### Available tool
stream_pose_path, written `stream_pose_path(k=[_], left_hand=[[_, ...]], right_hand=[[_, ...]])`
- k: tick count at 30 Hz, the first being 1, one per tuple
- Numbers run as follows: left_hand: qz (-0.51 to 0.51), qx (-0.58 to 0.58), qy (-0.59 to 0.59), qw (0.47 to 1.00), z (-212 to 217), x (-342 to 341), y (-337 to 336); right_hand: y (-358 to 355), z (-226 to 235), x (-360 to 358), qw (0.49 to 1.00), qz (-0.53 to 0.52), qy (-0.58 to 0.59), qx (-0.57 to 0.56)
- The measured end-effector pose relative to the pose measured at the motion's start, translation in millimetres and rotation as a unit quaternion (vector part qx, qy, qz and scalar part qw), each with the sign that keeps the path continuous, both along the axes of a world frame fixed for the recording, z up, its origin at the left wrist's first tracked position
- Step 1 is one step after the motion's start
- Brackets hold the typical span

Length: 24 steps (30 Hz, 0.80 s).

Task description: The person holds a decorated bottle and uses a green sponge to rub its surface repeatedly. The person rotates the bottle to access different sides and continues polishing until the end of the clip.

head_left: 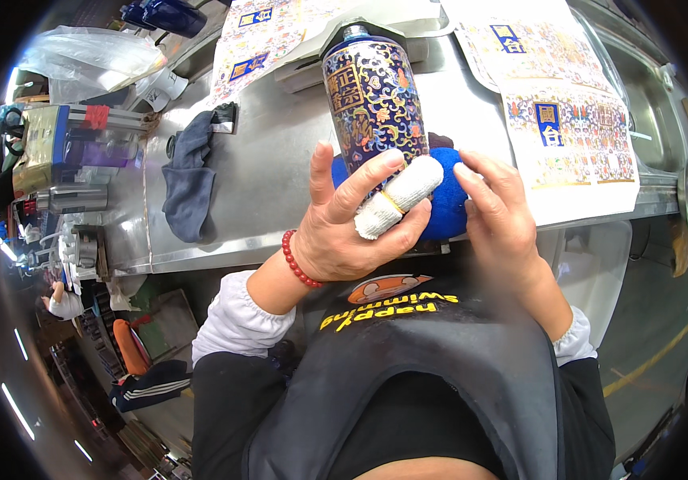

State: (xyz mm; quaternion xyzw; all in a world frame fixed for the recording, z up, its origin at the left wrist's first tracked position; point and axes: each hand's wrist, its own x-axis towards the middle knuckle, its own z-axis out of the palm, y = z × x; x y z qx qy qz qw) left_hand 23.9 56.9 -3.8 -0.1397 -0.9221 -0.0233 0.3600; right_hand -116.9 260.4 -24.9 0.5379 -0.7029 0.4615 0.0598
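From here I see the bottle (376,88) mid-bench (260,180), a pad (449,204) at its near end. The left hand (348,232) is before the bottle, the right hand (508,220) beside the pad. A rag (190,180) lies left; printed sheets (592,184) lie right and behind-left.

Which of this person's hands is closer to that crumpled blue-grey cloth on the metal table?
The left. The left hand is right of the cloth, in front of the patterned bottle; the right hand is farther right, past the bottle.
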Motion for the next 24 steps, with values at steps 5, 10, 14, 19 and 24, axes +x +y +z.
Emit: stream_pose_path(k=[5, 10, 14, 19, 24], left_hand=[[0.030, 0.040, -0.001, 0.999, 6.3, 2.4, 2.6], [0.138, 0.097, -0.082, 0.982, 4.3, 0.4, 7.5], [0.120, 0.149, -0.092, 0.977, -2.3, 3.0, 2.3], [0.117, 0.124, -0.044, 0.984, -7.0, 16.8, 7.8], [0.064, 0.079, -0.041, 0.994, -2.9, 21.7, 7.9]], right_hand=[[-2.2, 0.9, -1.1, 0.998, 0.006, -0.035, -0.049], [4.7, 20.7, 7.8, 0.977, 0.009, -0.205, -0.057], [14.6, 34.6, 17.4, 0.873, 0.051, -0.480, -0.064], [15.6, 29.0, 26.9, 0.852, 0.074, -0.516, 0.038], [14.8, 24.2, 33.3, 0.808, 0.092, -0.580, 0.040]])
